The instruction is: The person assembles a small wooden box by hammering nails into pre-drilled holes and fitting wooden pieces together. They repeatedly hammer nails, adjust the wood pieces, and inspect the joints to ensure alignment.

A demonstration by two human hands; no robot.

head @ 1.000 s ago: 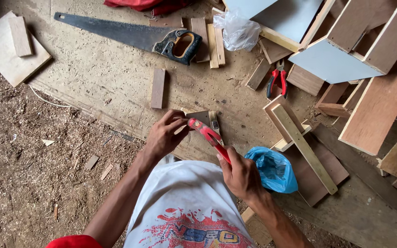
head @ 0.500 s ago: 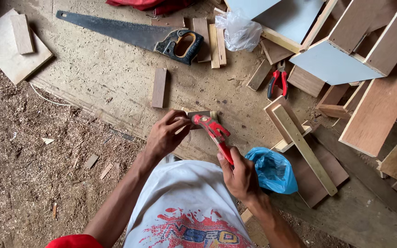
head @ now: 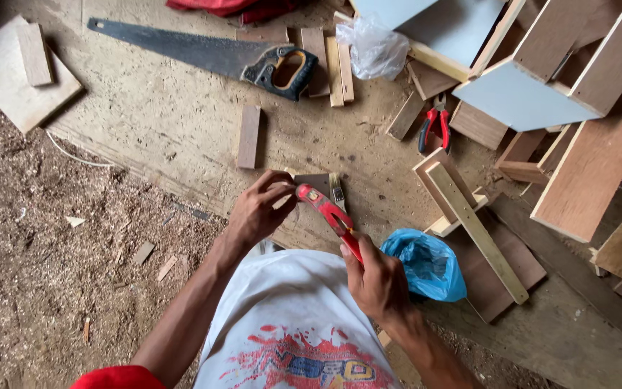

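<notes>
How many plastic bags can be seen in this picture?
2. A blue plastic bag lies on the floor beside the right hand. A clear plastic bag lies at the top, right of the saw handle. Others may be hidden under the wood pieces.

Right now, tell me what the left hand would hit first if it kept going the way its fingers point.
The left hand points right, fingertips at the red hammer; it would probably meet that hammer's head end first.

A woodworking shop: handsaw [head: 210, 56], offcuts [head: 249, 136], sawdust [head: 52, 238]
</notes>
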